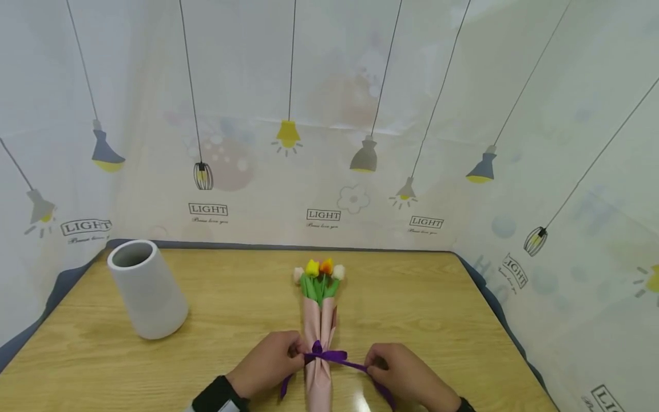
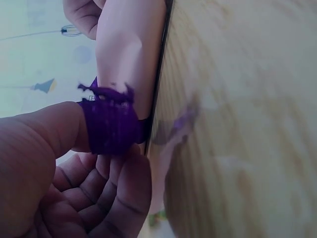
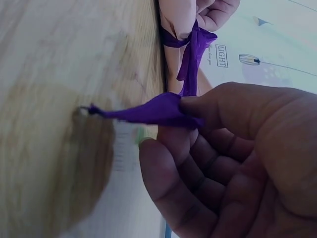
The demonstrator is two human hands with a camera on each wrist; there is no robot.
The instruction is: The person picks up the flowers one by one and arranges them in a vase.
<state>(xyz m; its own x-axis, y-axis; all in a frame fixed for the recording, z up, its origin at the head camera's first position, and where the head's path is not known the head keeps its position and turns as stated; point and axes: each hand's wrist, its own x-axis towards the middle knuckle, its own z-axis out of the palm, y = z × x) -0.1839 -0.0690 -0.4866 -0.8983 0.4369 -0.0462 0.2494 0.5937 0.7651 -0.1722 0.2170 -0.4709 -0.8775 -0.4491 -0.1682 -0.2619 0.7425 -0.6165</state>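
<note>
A bouquet of tulips in pink wrapping paper (image 1: 313, 323) lies on the wooden table, its yellow, orange and white blooms (image 1: 319, 269) pointing away from me. Around its middle runs a purple ribbon (image 1: 329, 356), tied with a loop on top. My left hand (image 1: 273, 361) pinches the ribbon between thumb and fingers, close against the paper's left side. To the right, my right hand (image 1: 407, 372) pinches a ribbon tail that stretches across from the knot. In the right wrist view the narrow end of that ribbon tail (image 3: 143, 111) sticks out past the thumb.
A white vase (image 1: 154, 297) stands upright at the left of the table (image 1: 237, 297). Behind the table and along its sides hangs a pale cloth (image 1: 247, 91) printed with lamps. Its dark border follows the table's far edge.
</note>
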